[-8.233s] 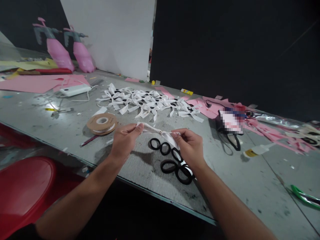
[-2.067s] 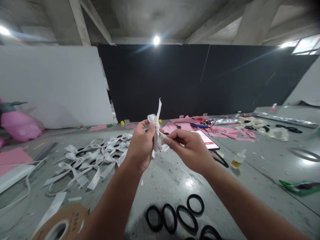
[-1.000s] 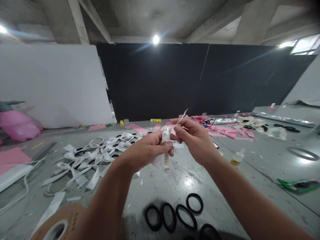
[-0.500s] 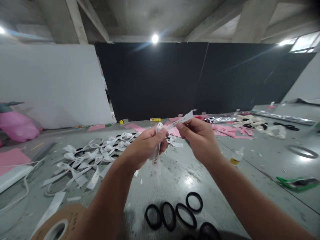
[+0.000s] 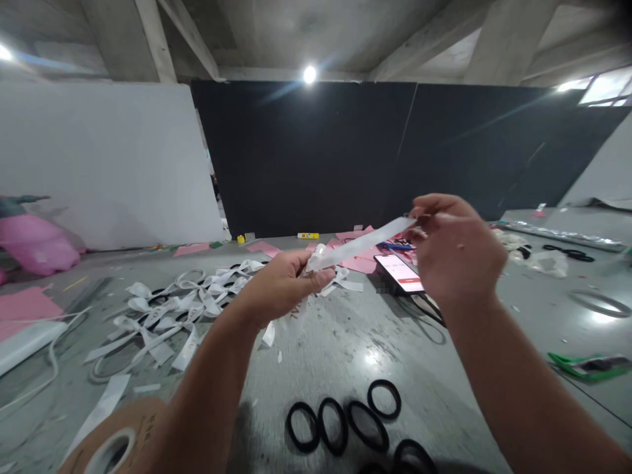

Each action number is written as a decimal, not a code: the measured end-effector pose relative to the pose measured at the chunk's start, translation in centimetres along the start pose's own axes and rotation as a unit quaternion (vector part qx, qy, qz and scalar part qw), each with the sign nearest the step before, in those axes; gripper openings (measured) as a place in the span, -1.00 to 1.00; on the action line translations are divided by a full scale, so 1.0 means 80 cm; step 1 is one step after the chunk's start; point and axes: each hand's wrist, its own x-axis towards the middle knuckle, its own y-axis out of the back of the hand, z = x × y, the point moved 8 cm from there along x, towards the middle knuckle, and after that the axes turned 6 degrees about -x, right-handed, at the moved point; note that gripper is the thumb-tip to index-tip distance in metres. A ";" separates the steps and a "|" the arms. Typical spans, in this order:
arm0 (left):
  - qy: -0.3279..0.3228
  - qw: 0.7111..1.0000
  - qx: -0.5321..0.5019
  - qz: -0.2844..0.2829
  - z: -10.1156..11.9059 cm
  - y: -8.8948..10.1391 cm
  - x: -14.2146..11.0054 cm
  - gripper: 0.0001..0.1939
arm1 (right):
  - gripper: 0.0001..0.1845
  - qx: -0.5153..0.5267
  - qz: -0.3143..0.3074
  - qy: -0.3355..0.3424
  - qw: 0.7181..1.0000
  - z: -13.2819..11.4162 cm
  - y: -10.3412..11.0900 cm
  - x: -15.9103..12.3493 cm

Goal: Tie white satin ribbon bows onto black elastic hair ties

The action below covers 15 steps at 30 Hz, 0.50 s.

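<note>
Between my hands a white ribbon (image 5: 368,243) is stretched, rising to the right. My left hand (image 5: 289,283) pinches its gathered, looped part, and a lettered tail hangs below those fingers, partly hidden. The upper end sits in the fingertips of my right hand (image 5: 457,247), which is turned with its back to me and slightly blurred. Whether a hair tie is inside the left grip cannot be made out. Several black hair ties (image 5: 333,426) lie on the table near me. To the left spreads a pile of white ribbon bows (image 5: 185,309) with black ties among them.
A phone (image 5: 402,273) with a lit screen lies beside my right wrist. At the lower left stands a cardboard ribbon spool (image 5: 143,428). Pink scraps (image 5: 363,262), a yellow glue stick (image 5: 309,236), a pink spray bottle (image 5: 37,243) and a green-edged item (image 5: 587,367) surround the work area.
My right hand has moved right and up, drawing the ribbon's end out longer and straighter. My left hand stays nearly in place. The phone has come into sight, and the small glue bottle is now hidden.
</note>
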 end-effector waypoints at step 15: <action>-0.032 0.997 0.074 0.003 -0.001 -0.007 0.008 -0.47 | -0.78 -0.465 -0.392 0.194 0.770 -0.013 -0.085 -0.074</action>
